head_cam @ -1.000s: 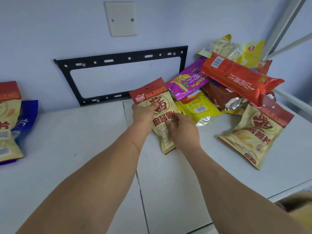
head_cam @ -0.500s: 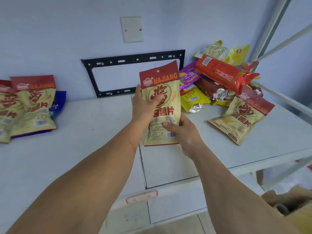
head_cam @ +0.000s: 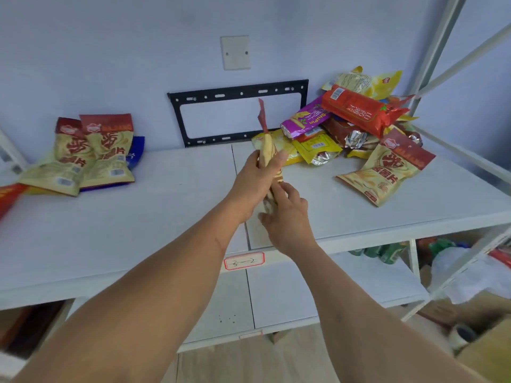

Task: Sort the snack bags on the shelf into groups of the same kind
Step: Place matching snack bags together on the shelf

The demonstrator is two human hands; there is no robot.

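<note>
While both hands meet above the middle of the white shelf (head_cam: pixel 138 230), a beige-and-red chip bag (head_cam: pixel 267 150) is held between them, turned edge-on to the camera with its red top strip pointing to 12 o'clock. Left hand (head_cam: pixel 255 181): fingers and thumb curled round the bag's middle. Right hand (head_cam: pixel 287 217): at 5 o'clock of the left, fingers loosely bent, fingertips touching the bag's lower end; whether they pinch it cannot be told.

At 9 o'clock on the shelf, two matching beige-and-red chip bags (head_cam: pixel 83 156) lie overlapped against the wall, resting on a blue bag (head_cam: pixel 136 152). At 2 o'clock sits a mixed pile: an orange-red bag (head_cam: pixel 359 109) on top, a purple bag (head_cam: pixel 307 120) beneath its left end, yellow bags (head_cam: pixel 318 147) and foil packs under them. One further beige-and-red chip bag (head_cam: pixel 387 170) lies flat at the pile's near edge.

Behind, a black wall bracket (head_cam: pixel 237 92) is fixed to the wall. A red-bordered label (head_cam: pixel 244 261) is stuck on the shelf's front edge.
</note>
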